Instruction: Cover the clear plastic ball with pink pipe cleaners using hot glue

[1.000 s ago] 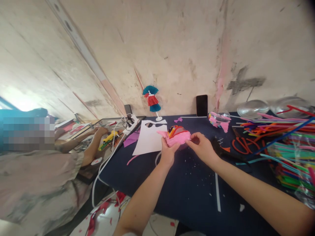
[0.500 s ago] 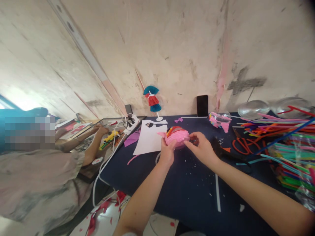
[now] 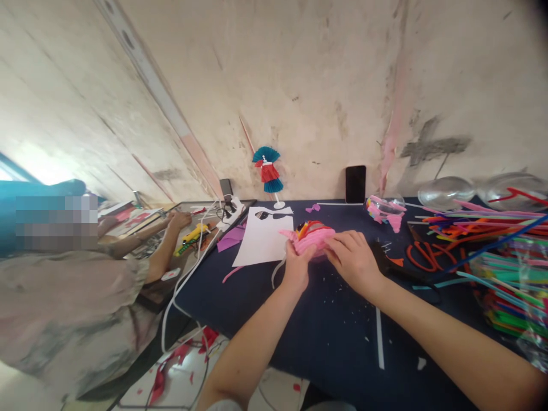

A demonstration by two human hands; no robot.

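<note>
Between my hands is a pink pipe-cleaner craft point(image 3: 309, 241), rounded, with red, yellow and dark parts on top and a pointed tip at its left. My left hand point(image 3: 298, 267) grips its near left side, thumb on the pink surface. At its right end, my right hand point(image 3: 353, 260) has its fingers closed against the pink edge; the fingertips are partly hidden. A white paper sheet point(image 3: 261, 242) with sunglasses-like dark shapes point(image 3: 272, 216) on it lies just behind and left of the craft.
A black hot-glue gun point(image 3: 387, 262), red-handled scissors point(image 3: 422, 257) and many coloured pipe cleaners point(image 3: 505, 279) lie to the right. Near the wall stand a phone point(image 3: 355, 184), a second pink craft point(image 3: 385, 212) and a paper-fan figure point(image 3: 270, 174). A co-worker point(image 3: 72, 308) sits at left, beside white cables point(image 3: 188, 279).
My right hand has turned and its fingers have come over the craft's right end. The craft shifts slightly to the right in view, along with the surroundings.
</note>
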